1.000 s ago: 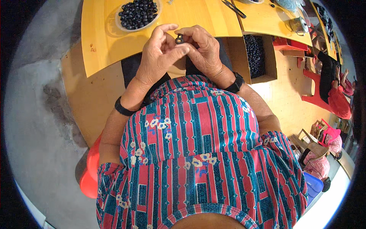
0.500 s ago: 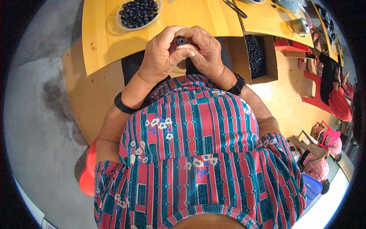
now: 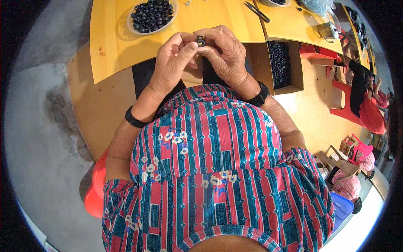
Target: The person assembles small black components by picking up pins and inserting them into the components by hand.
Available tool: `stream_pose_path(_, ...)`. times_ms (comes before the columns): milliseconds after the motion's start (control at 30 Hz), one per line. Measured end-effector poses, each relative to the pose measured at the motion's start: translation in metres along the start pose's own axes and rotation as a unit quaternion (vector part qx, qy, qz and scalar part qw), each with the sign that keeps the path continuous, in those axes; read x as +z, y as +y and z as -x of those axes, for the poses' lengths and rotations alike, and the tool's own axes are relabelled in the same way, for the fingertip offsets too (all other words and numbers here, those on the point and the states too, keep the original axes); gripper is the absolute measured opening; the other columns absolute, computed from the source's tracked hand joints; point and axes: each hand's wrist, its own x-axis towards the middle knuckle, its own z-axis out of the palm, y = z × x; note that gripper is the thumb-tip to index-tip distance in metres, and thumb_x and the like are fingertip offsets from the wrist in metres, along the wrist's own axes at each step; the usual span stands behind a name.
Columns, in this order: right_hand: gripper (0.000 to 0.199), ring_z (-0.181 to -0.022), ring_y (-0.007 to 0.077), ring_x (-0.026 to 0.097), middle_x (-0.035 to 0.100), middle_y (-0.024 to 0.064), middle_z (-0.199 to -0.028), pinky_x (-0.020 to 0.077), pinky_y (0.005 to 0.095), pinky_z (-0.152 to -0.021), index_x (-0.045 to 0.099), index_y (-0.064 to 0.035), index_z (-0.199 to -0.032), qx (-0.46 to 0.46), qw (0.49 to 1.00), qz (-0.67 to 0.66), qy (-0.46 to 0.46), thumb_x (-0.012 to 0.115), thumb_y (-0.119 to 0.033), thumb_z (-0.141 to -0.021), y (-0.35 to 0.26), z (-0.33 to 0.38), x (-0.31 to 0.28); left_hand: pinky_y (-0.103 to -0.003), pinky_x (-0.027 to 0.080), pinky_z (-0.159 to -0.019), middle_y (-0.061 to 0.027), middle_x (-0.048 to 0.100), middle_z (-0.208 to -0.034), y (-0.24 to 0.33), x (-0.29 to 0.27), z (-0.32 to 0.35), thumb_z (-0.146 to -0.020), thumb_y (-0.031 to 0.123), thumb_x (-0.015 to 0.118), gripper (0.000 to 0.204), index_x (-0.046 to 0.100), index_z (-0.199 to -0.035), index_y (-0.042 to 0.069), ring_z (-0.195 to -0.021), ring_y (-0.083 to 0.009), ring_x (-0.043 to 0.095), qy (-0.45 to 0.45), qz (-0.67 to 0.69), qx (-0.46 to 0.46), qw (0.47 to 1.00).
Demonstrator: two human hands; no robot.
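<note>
A small black ring-shaped part [image 3: 201, 43] with a round hole and a brassy bit at its upper edge is held up just past the near edge of the yellow table. My right hand [image 3: 228, 54] pinches it between thumb and index finger. From the other side, the thumb and fingertips of my left hand [image 3: 171, 61] close on it too. What lies behind my fingers is hidden. Beyond my left hand stands a clear plastic bowl [image 3: 145, 32] heaped with similar black parts [image 3: 153, 16].
The yellow table [image 3: 113, 54] also bears a black snips-like tool [image 3: 257, 11], a metal cup [image 3: 328, 31] and a clear plastic bag [image 3: 317, 6]. Right of my lap, a cardboard box [image 3: 297, 73] holds many black parts. A person in red [image 3: 372, 115] sits at the far right.
The part has turned in my fingers, showing a brassy bit at its top. My left thumb has lifted from beneath it to its left side, and my hands have opened slightly.
</note>
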Motion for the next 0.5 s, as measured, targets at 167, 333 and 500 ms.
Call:
stream_pose_path(167, 0.03, -0.069, 0.0197, 0.057, 0.055, 0.0061, -0.076, 0.0469, 0.028, -0.061, 0.064, -0.0086, -0.101, 0.02, 1.0, 0.018, -0.004, 0.072, -0.013, -0.072, 0.0026, 0.0055, 0.0003, -0.017, 0.046, -0.057, 0.0015, 0.057, -0.074, 0.0053, -0.0001, 0.0009, -0.089, 0.025, 0.061, 0.026, 0.06, -0.096, 0.0, -0.062, -0.0034, 0.051, 0.029, -0.011, -0.064, 0.997)
stream_pose_path(333, 0.028, -0.065, 0.0166, 0.056, 0.055, 0.0048, -0.074, 0.0462, 0.0263, -0.058, 0.066, -0.0088, -0.099, 0.042, 0.999, -0.027, -0.011, 0.073, -0.013, -0.072, 0.0042, 0.0042, -0.0001, -0.017, 0.046, -0.056, 0.0014, 0.057, -0.073, 0.0051, -0.0022, 0.0007, -0.087, 0.022, 0.062, 0.021, 0.063, -0.092, 0.001, -0.061, -0.0029, 0.051, 0.021, -0.01, -0.053, 0.998)
stream_pose_path(500, 0.027, -0.068, 0.0159, 0.058, 0.059, 0.0054, -0.075, 0.0481, 0.0251, -0.061, 0.067, -0.0072, -0.099, 0.073, 0.992, -0.087, -0.047, 0.072, -0.011, -0.072, 0.0063, 0.0025, -0.0029, -0.018, 0.046, -0.056, 0.0012, 0.058, -0.072, 0.0054, -0.0009, 0.0016, -0.087, 0.019, 0.063, 0.019, 0.063, -0.09, 0.001, -0.061, -0.0033, 0.052, 0.035, -0.011, -0.058, 0.998)
